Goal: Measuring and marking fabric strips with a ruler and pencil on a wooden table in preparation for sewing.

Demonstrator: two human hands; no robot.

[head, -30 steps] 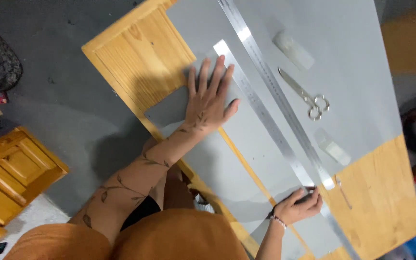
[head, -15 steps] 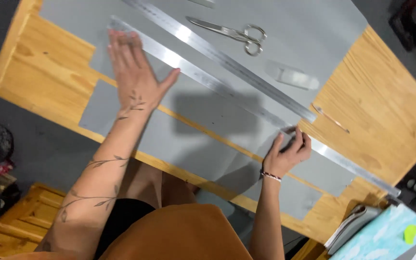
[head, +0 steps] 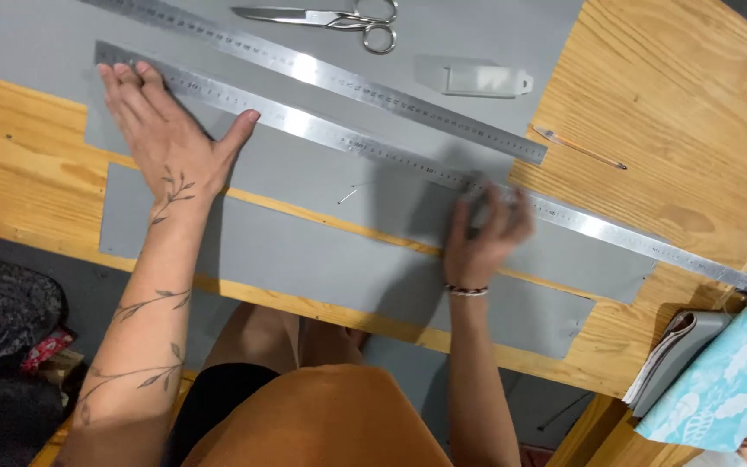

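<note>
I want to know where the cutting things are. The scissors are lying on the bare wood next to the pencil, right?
Not quite. In the head view the scissors lie on the grey sheet, above the two long metal rulers. It is the pencil that lies on the bare wood of the table, so the two are apart.
</note>
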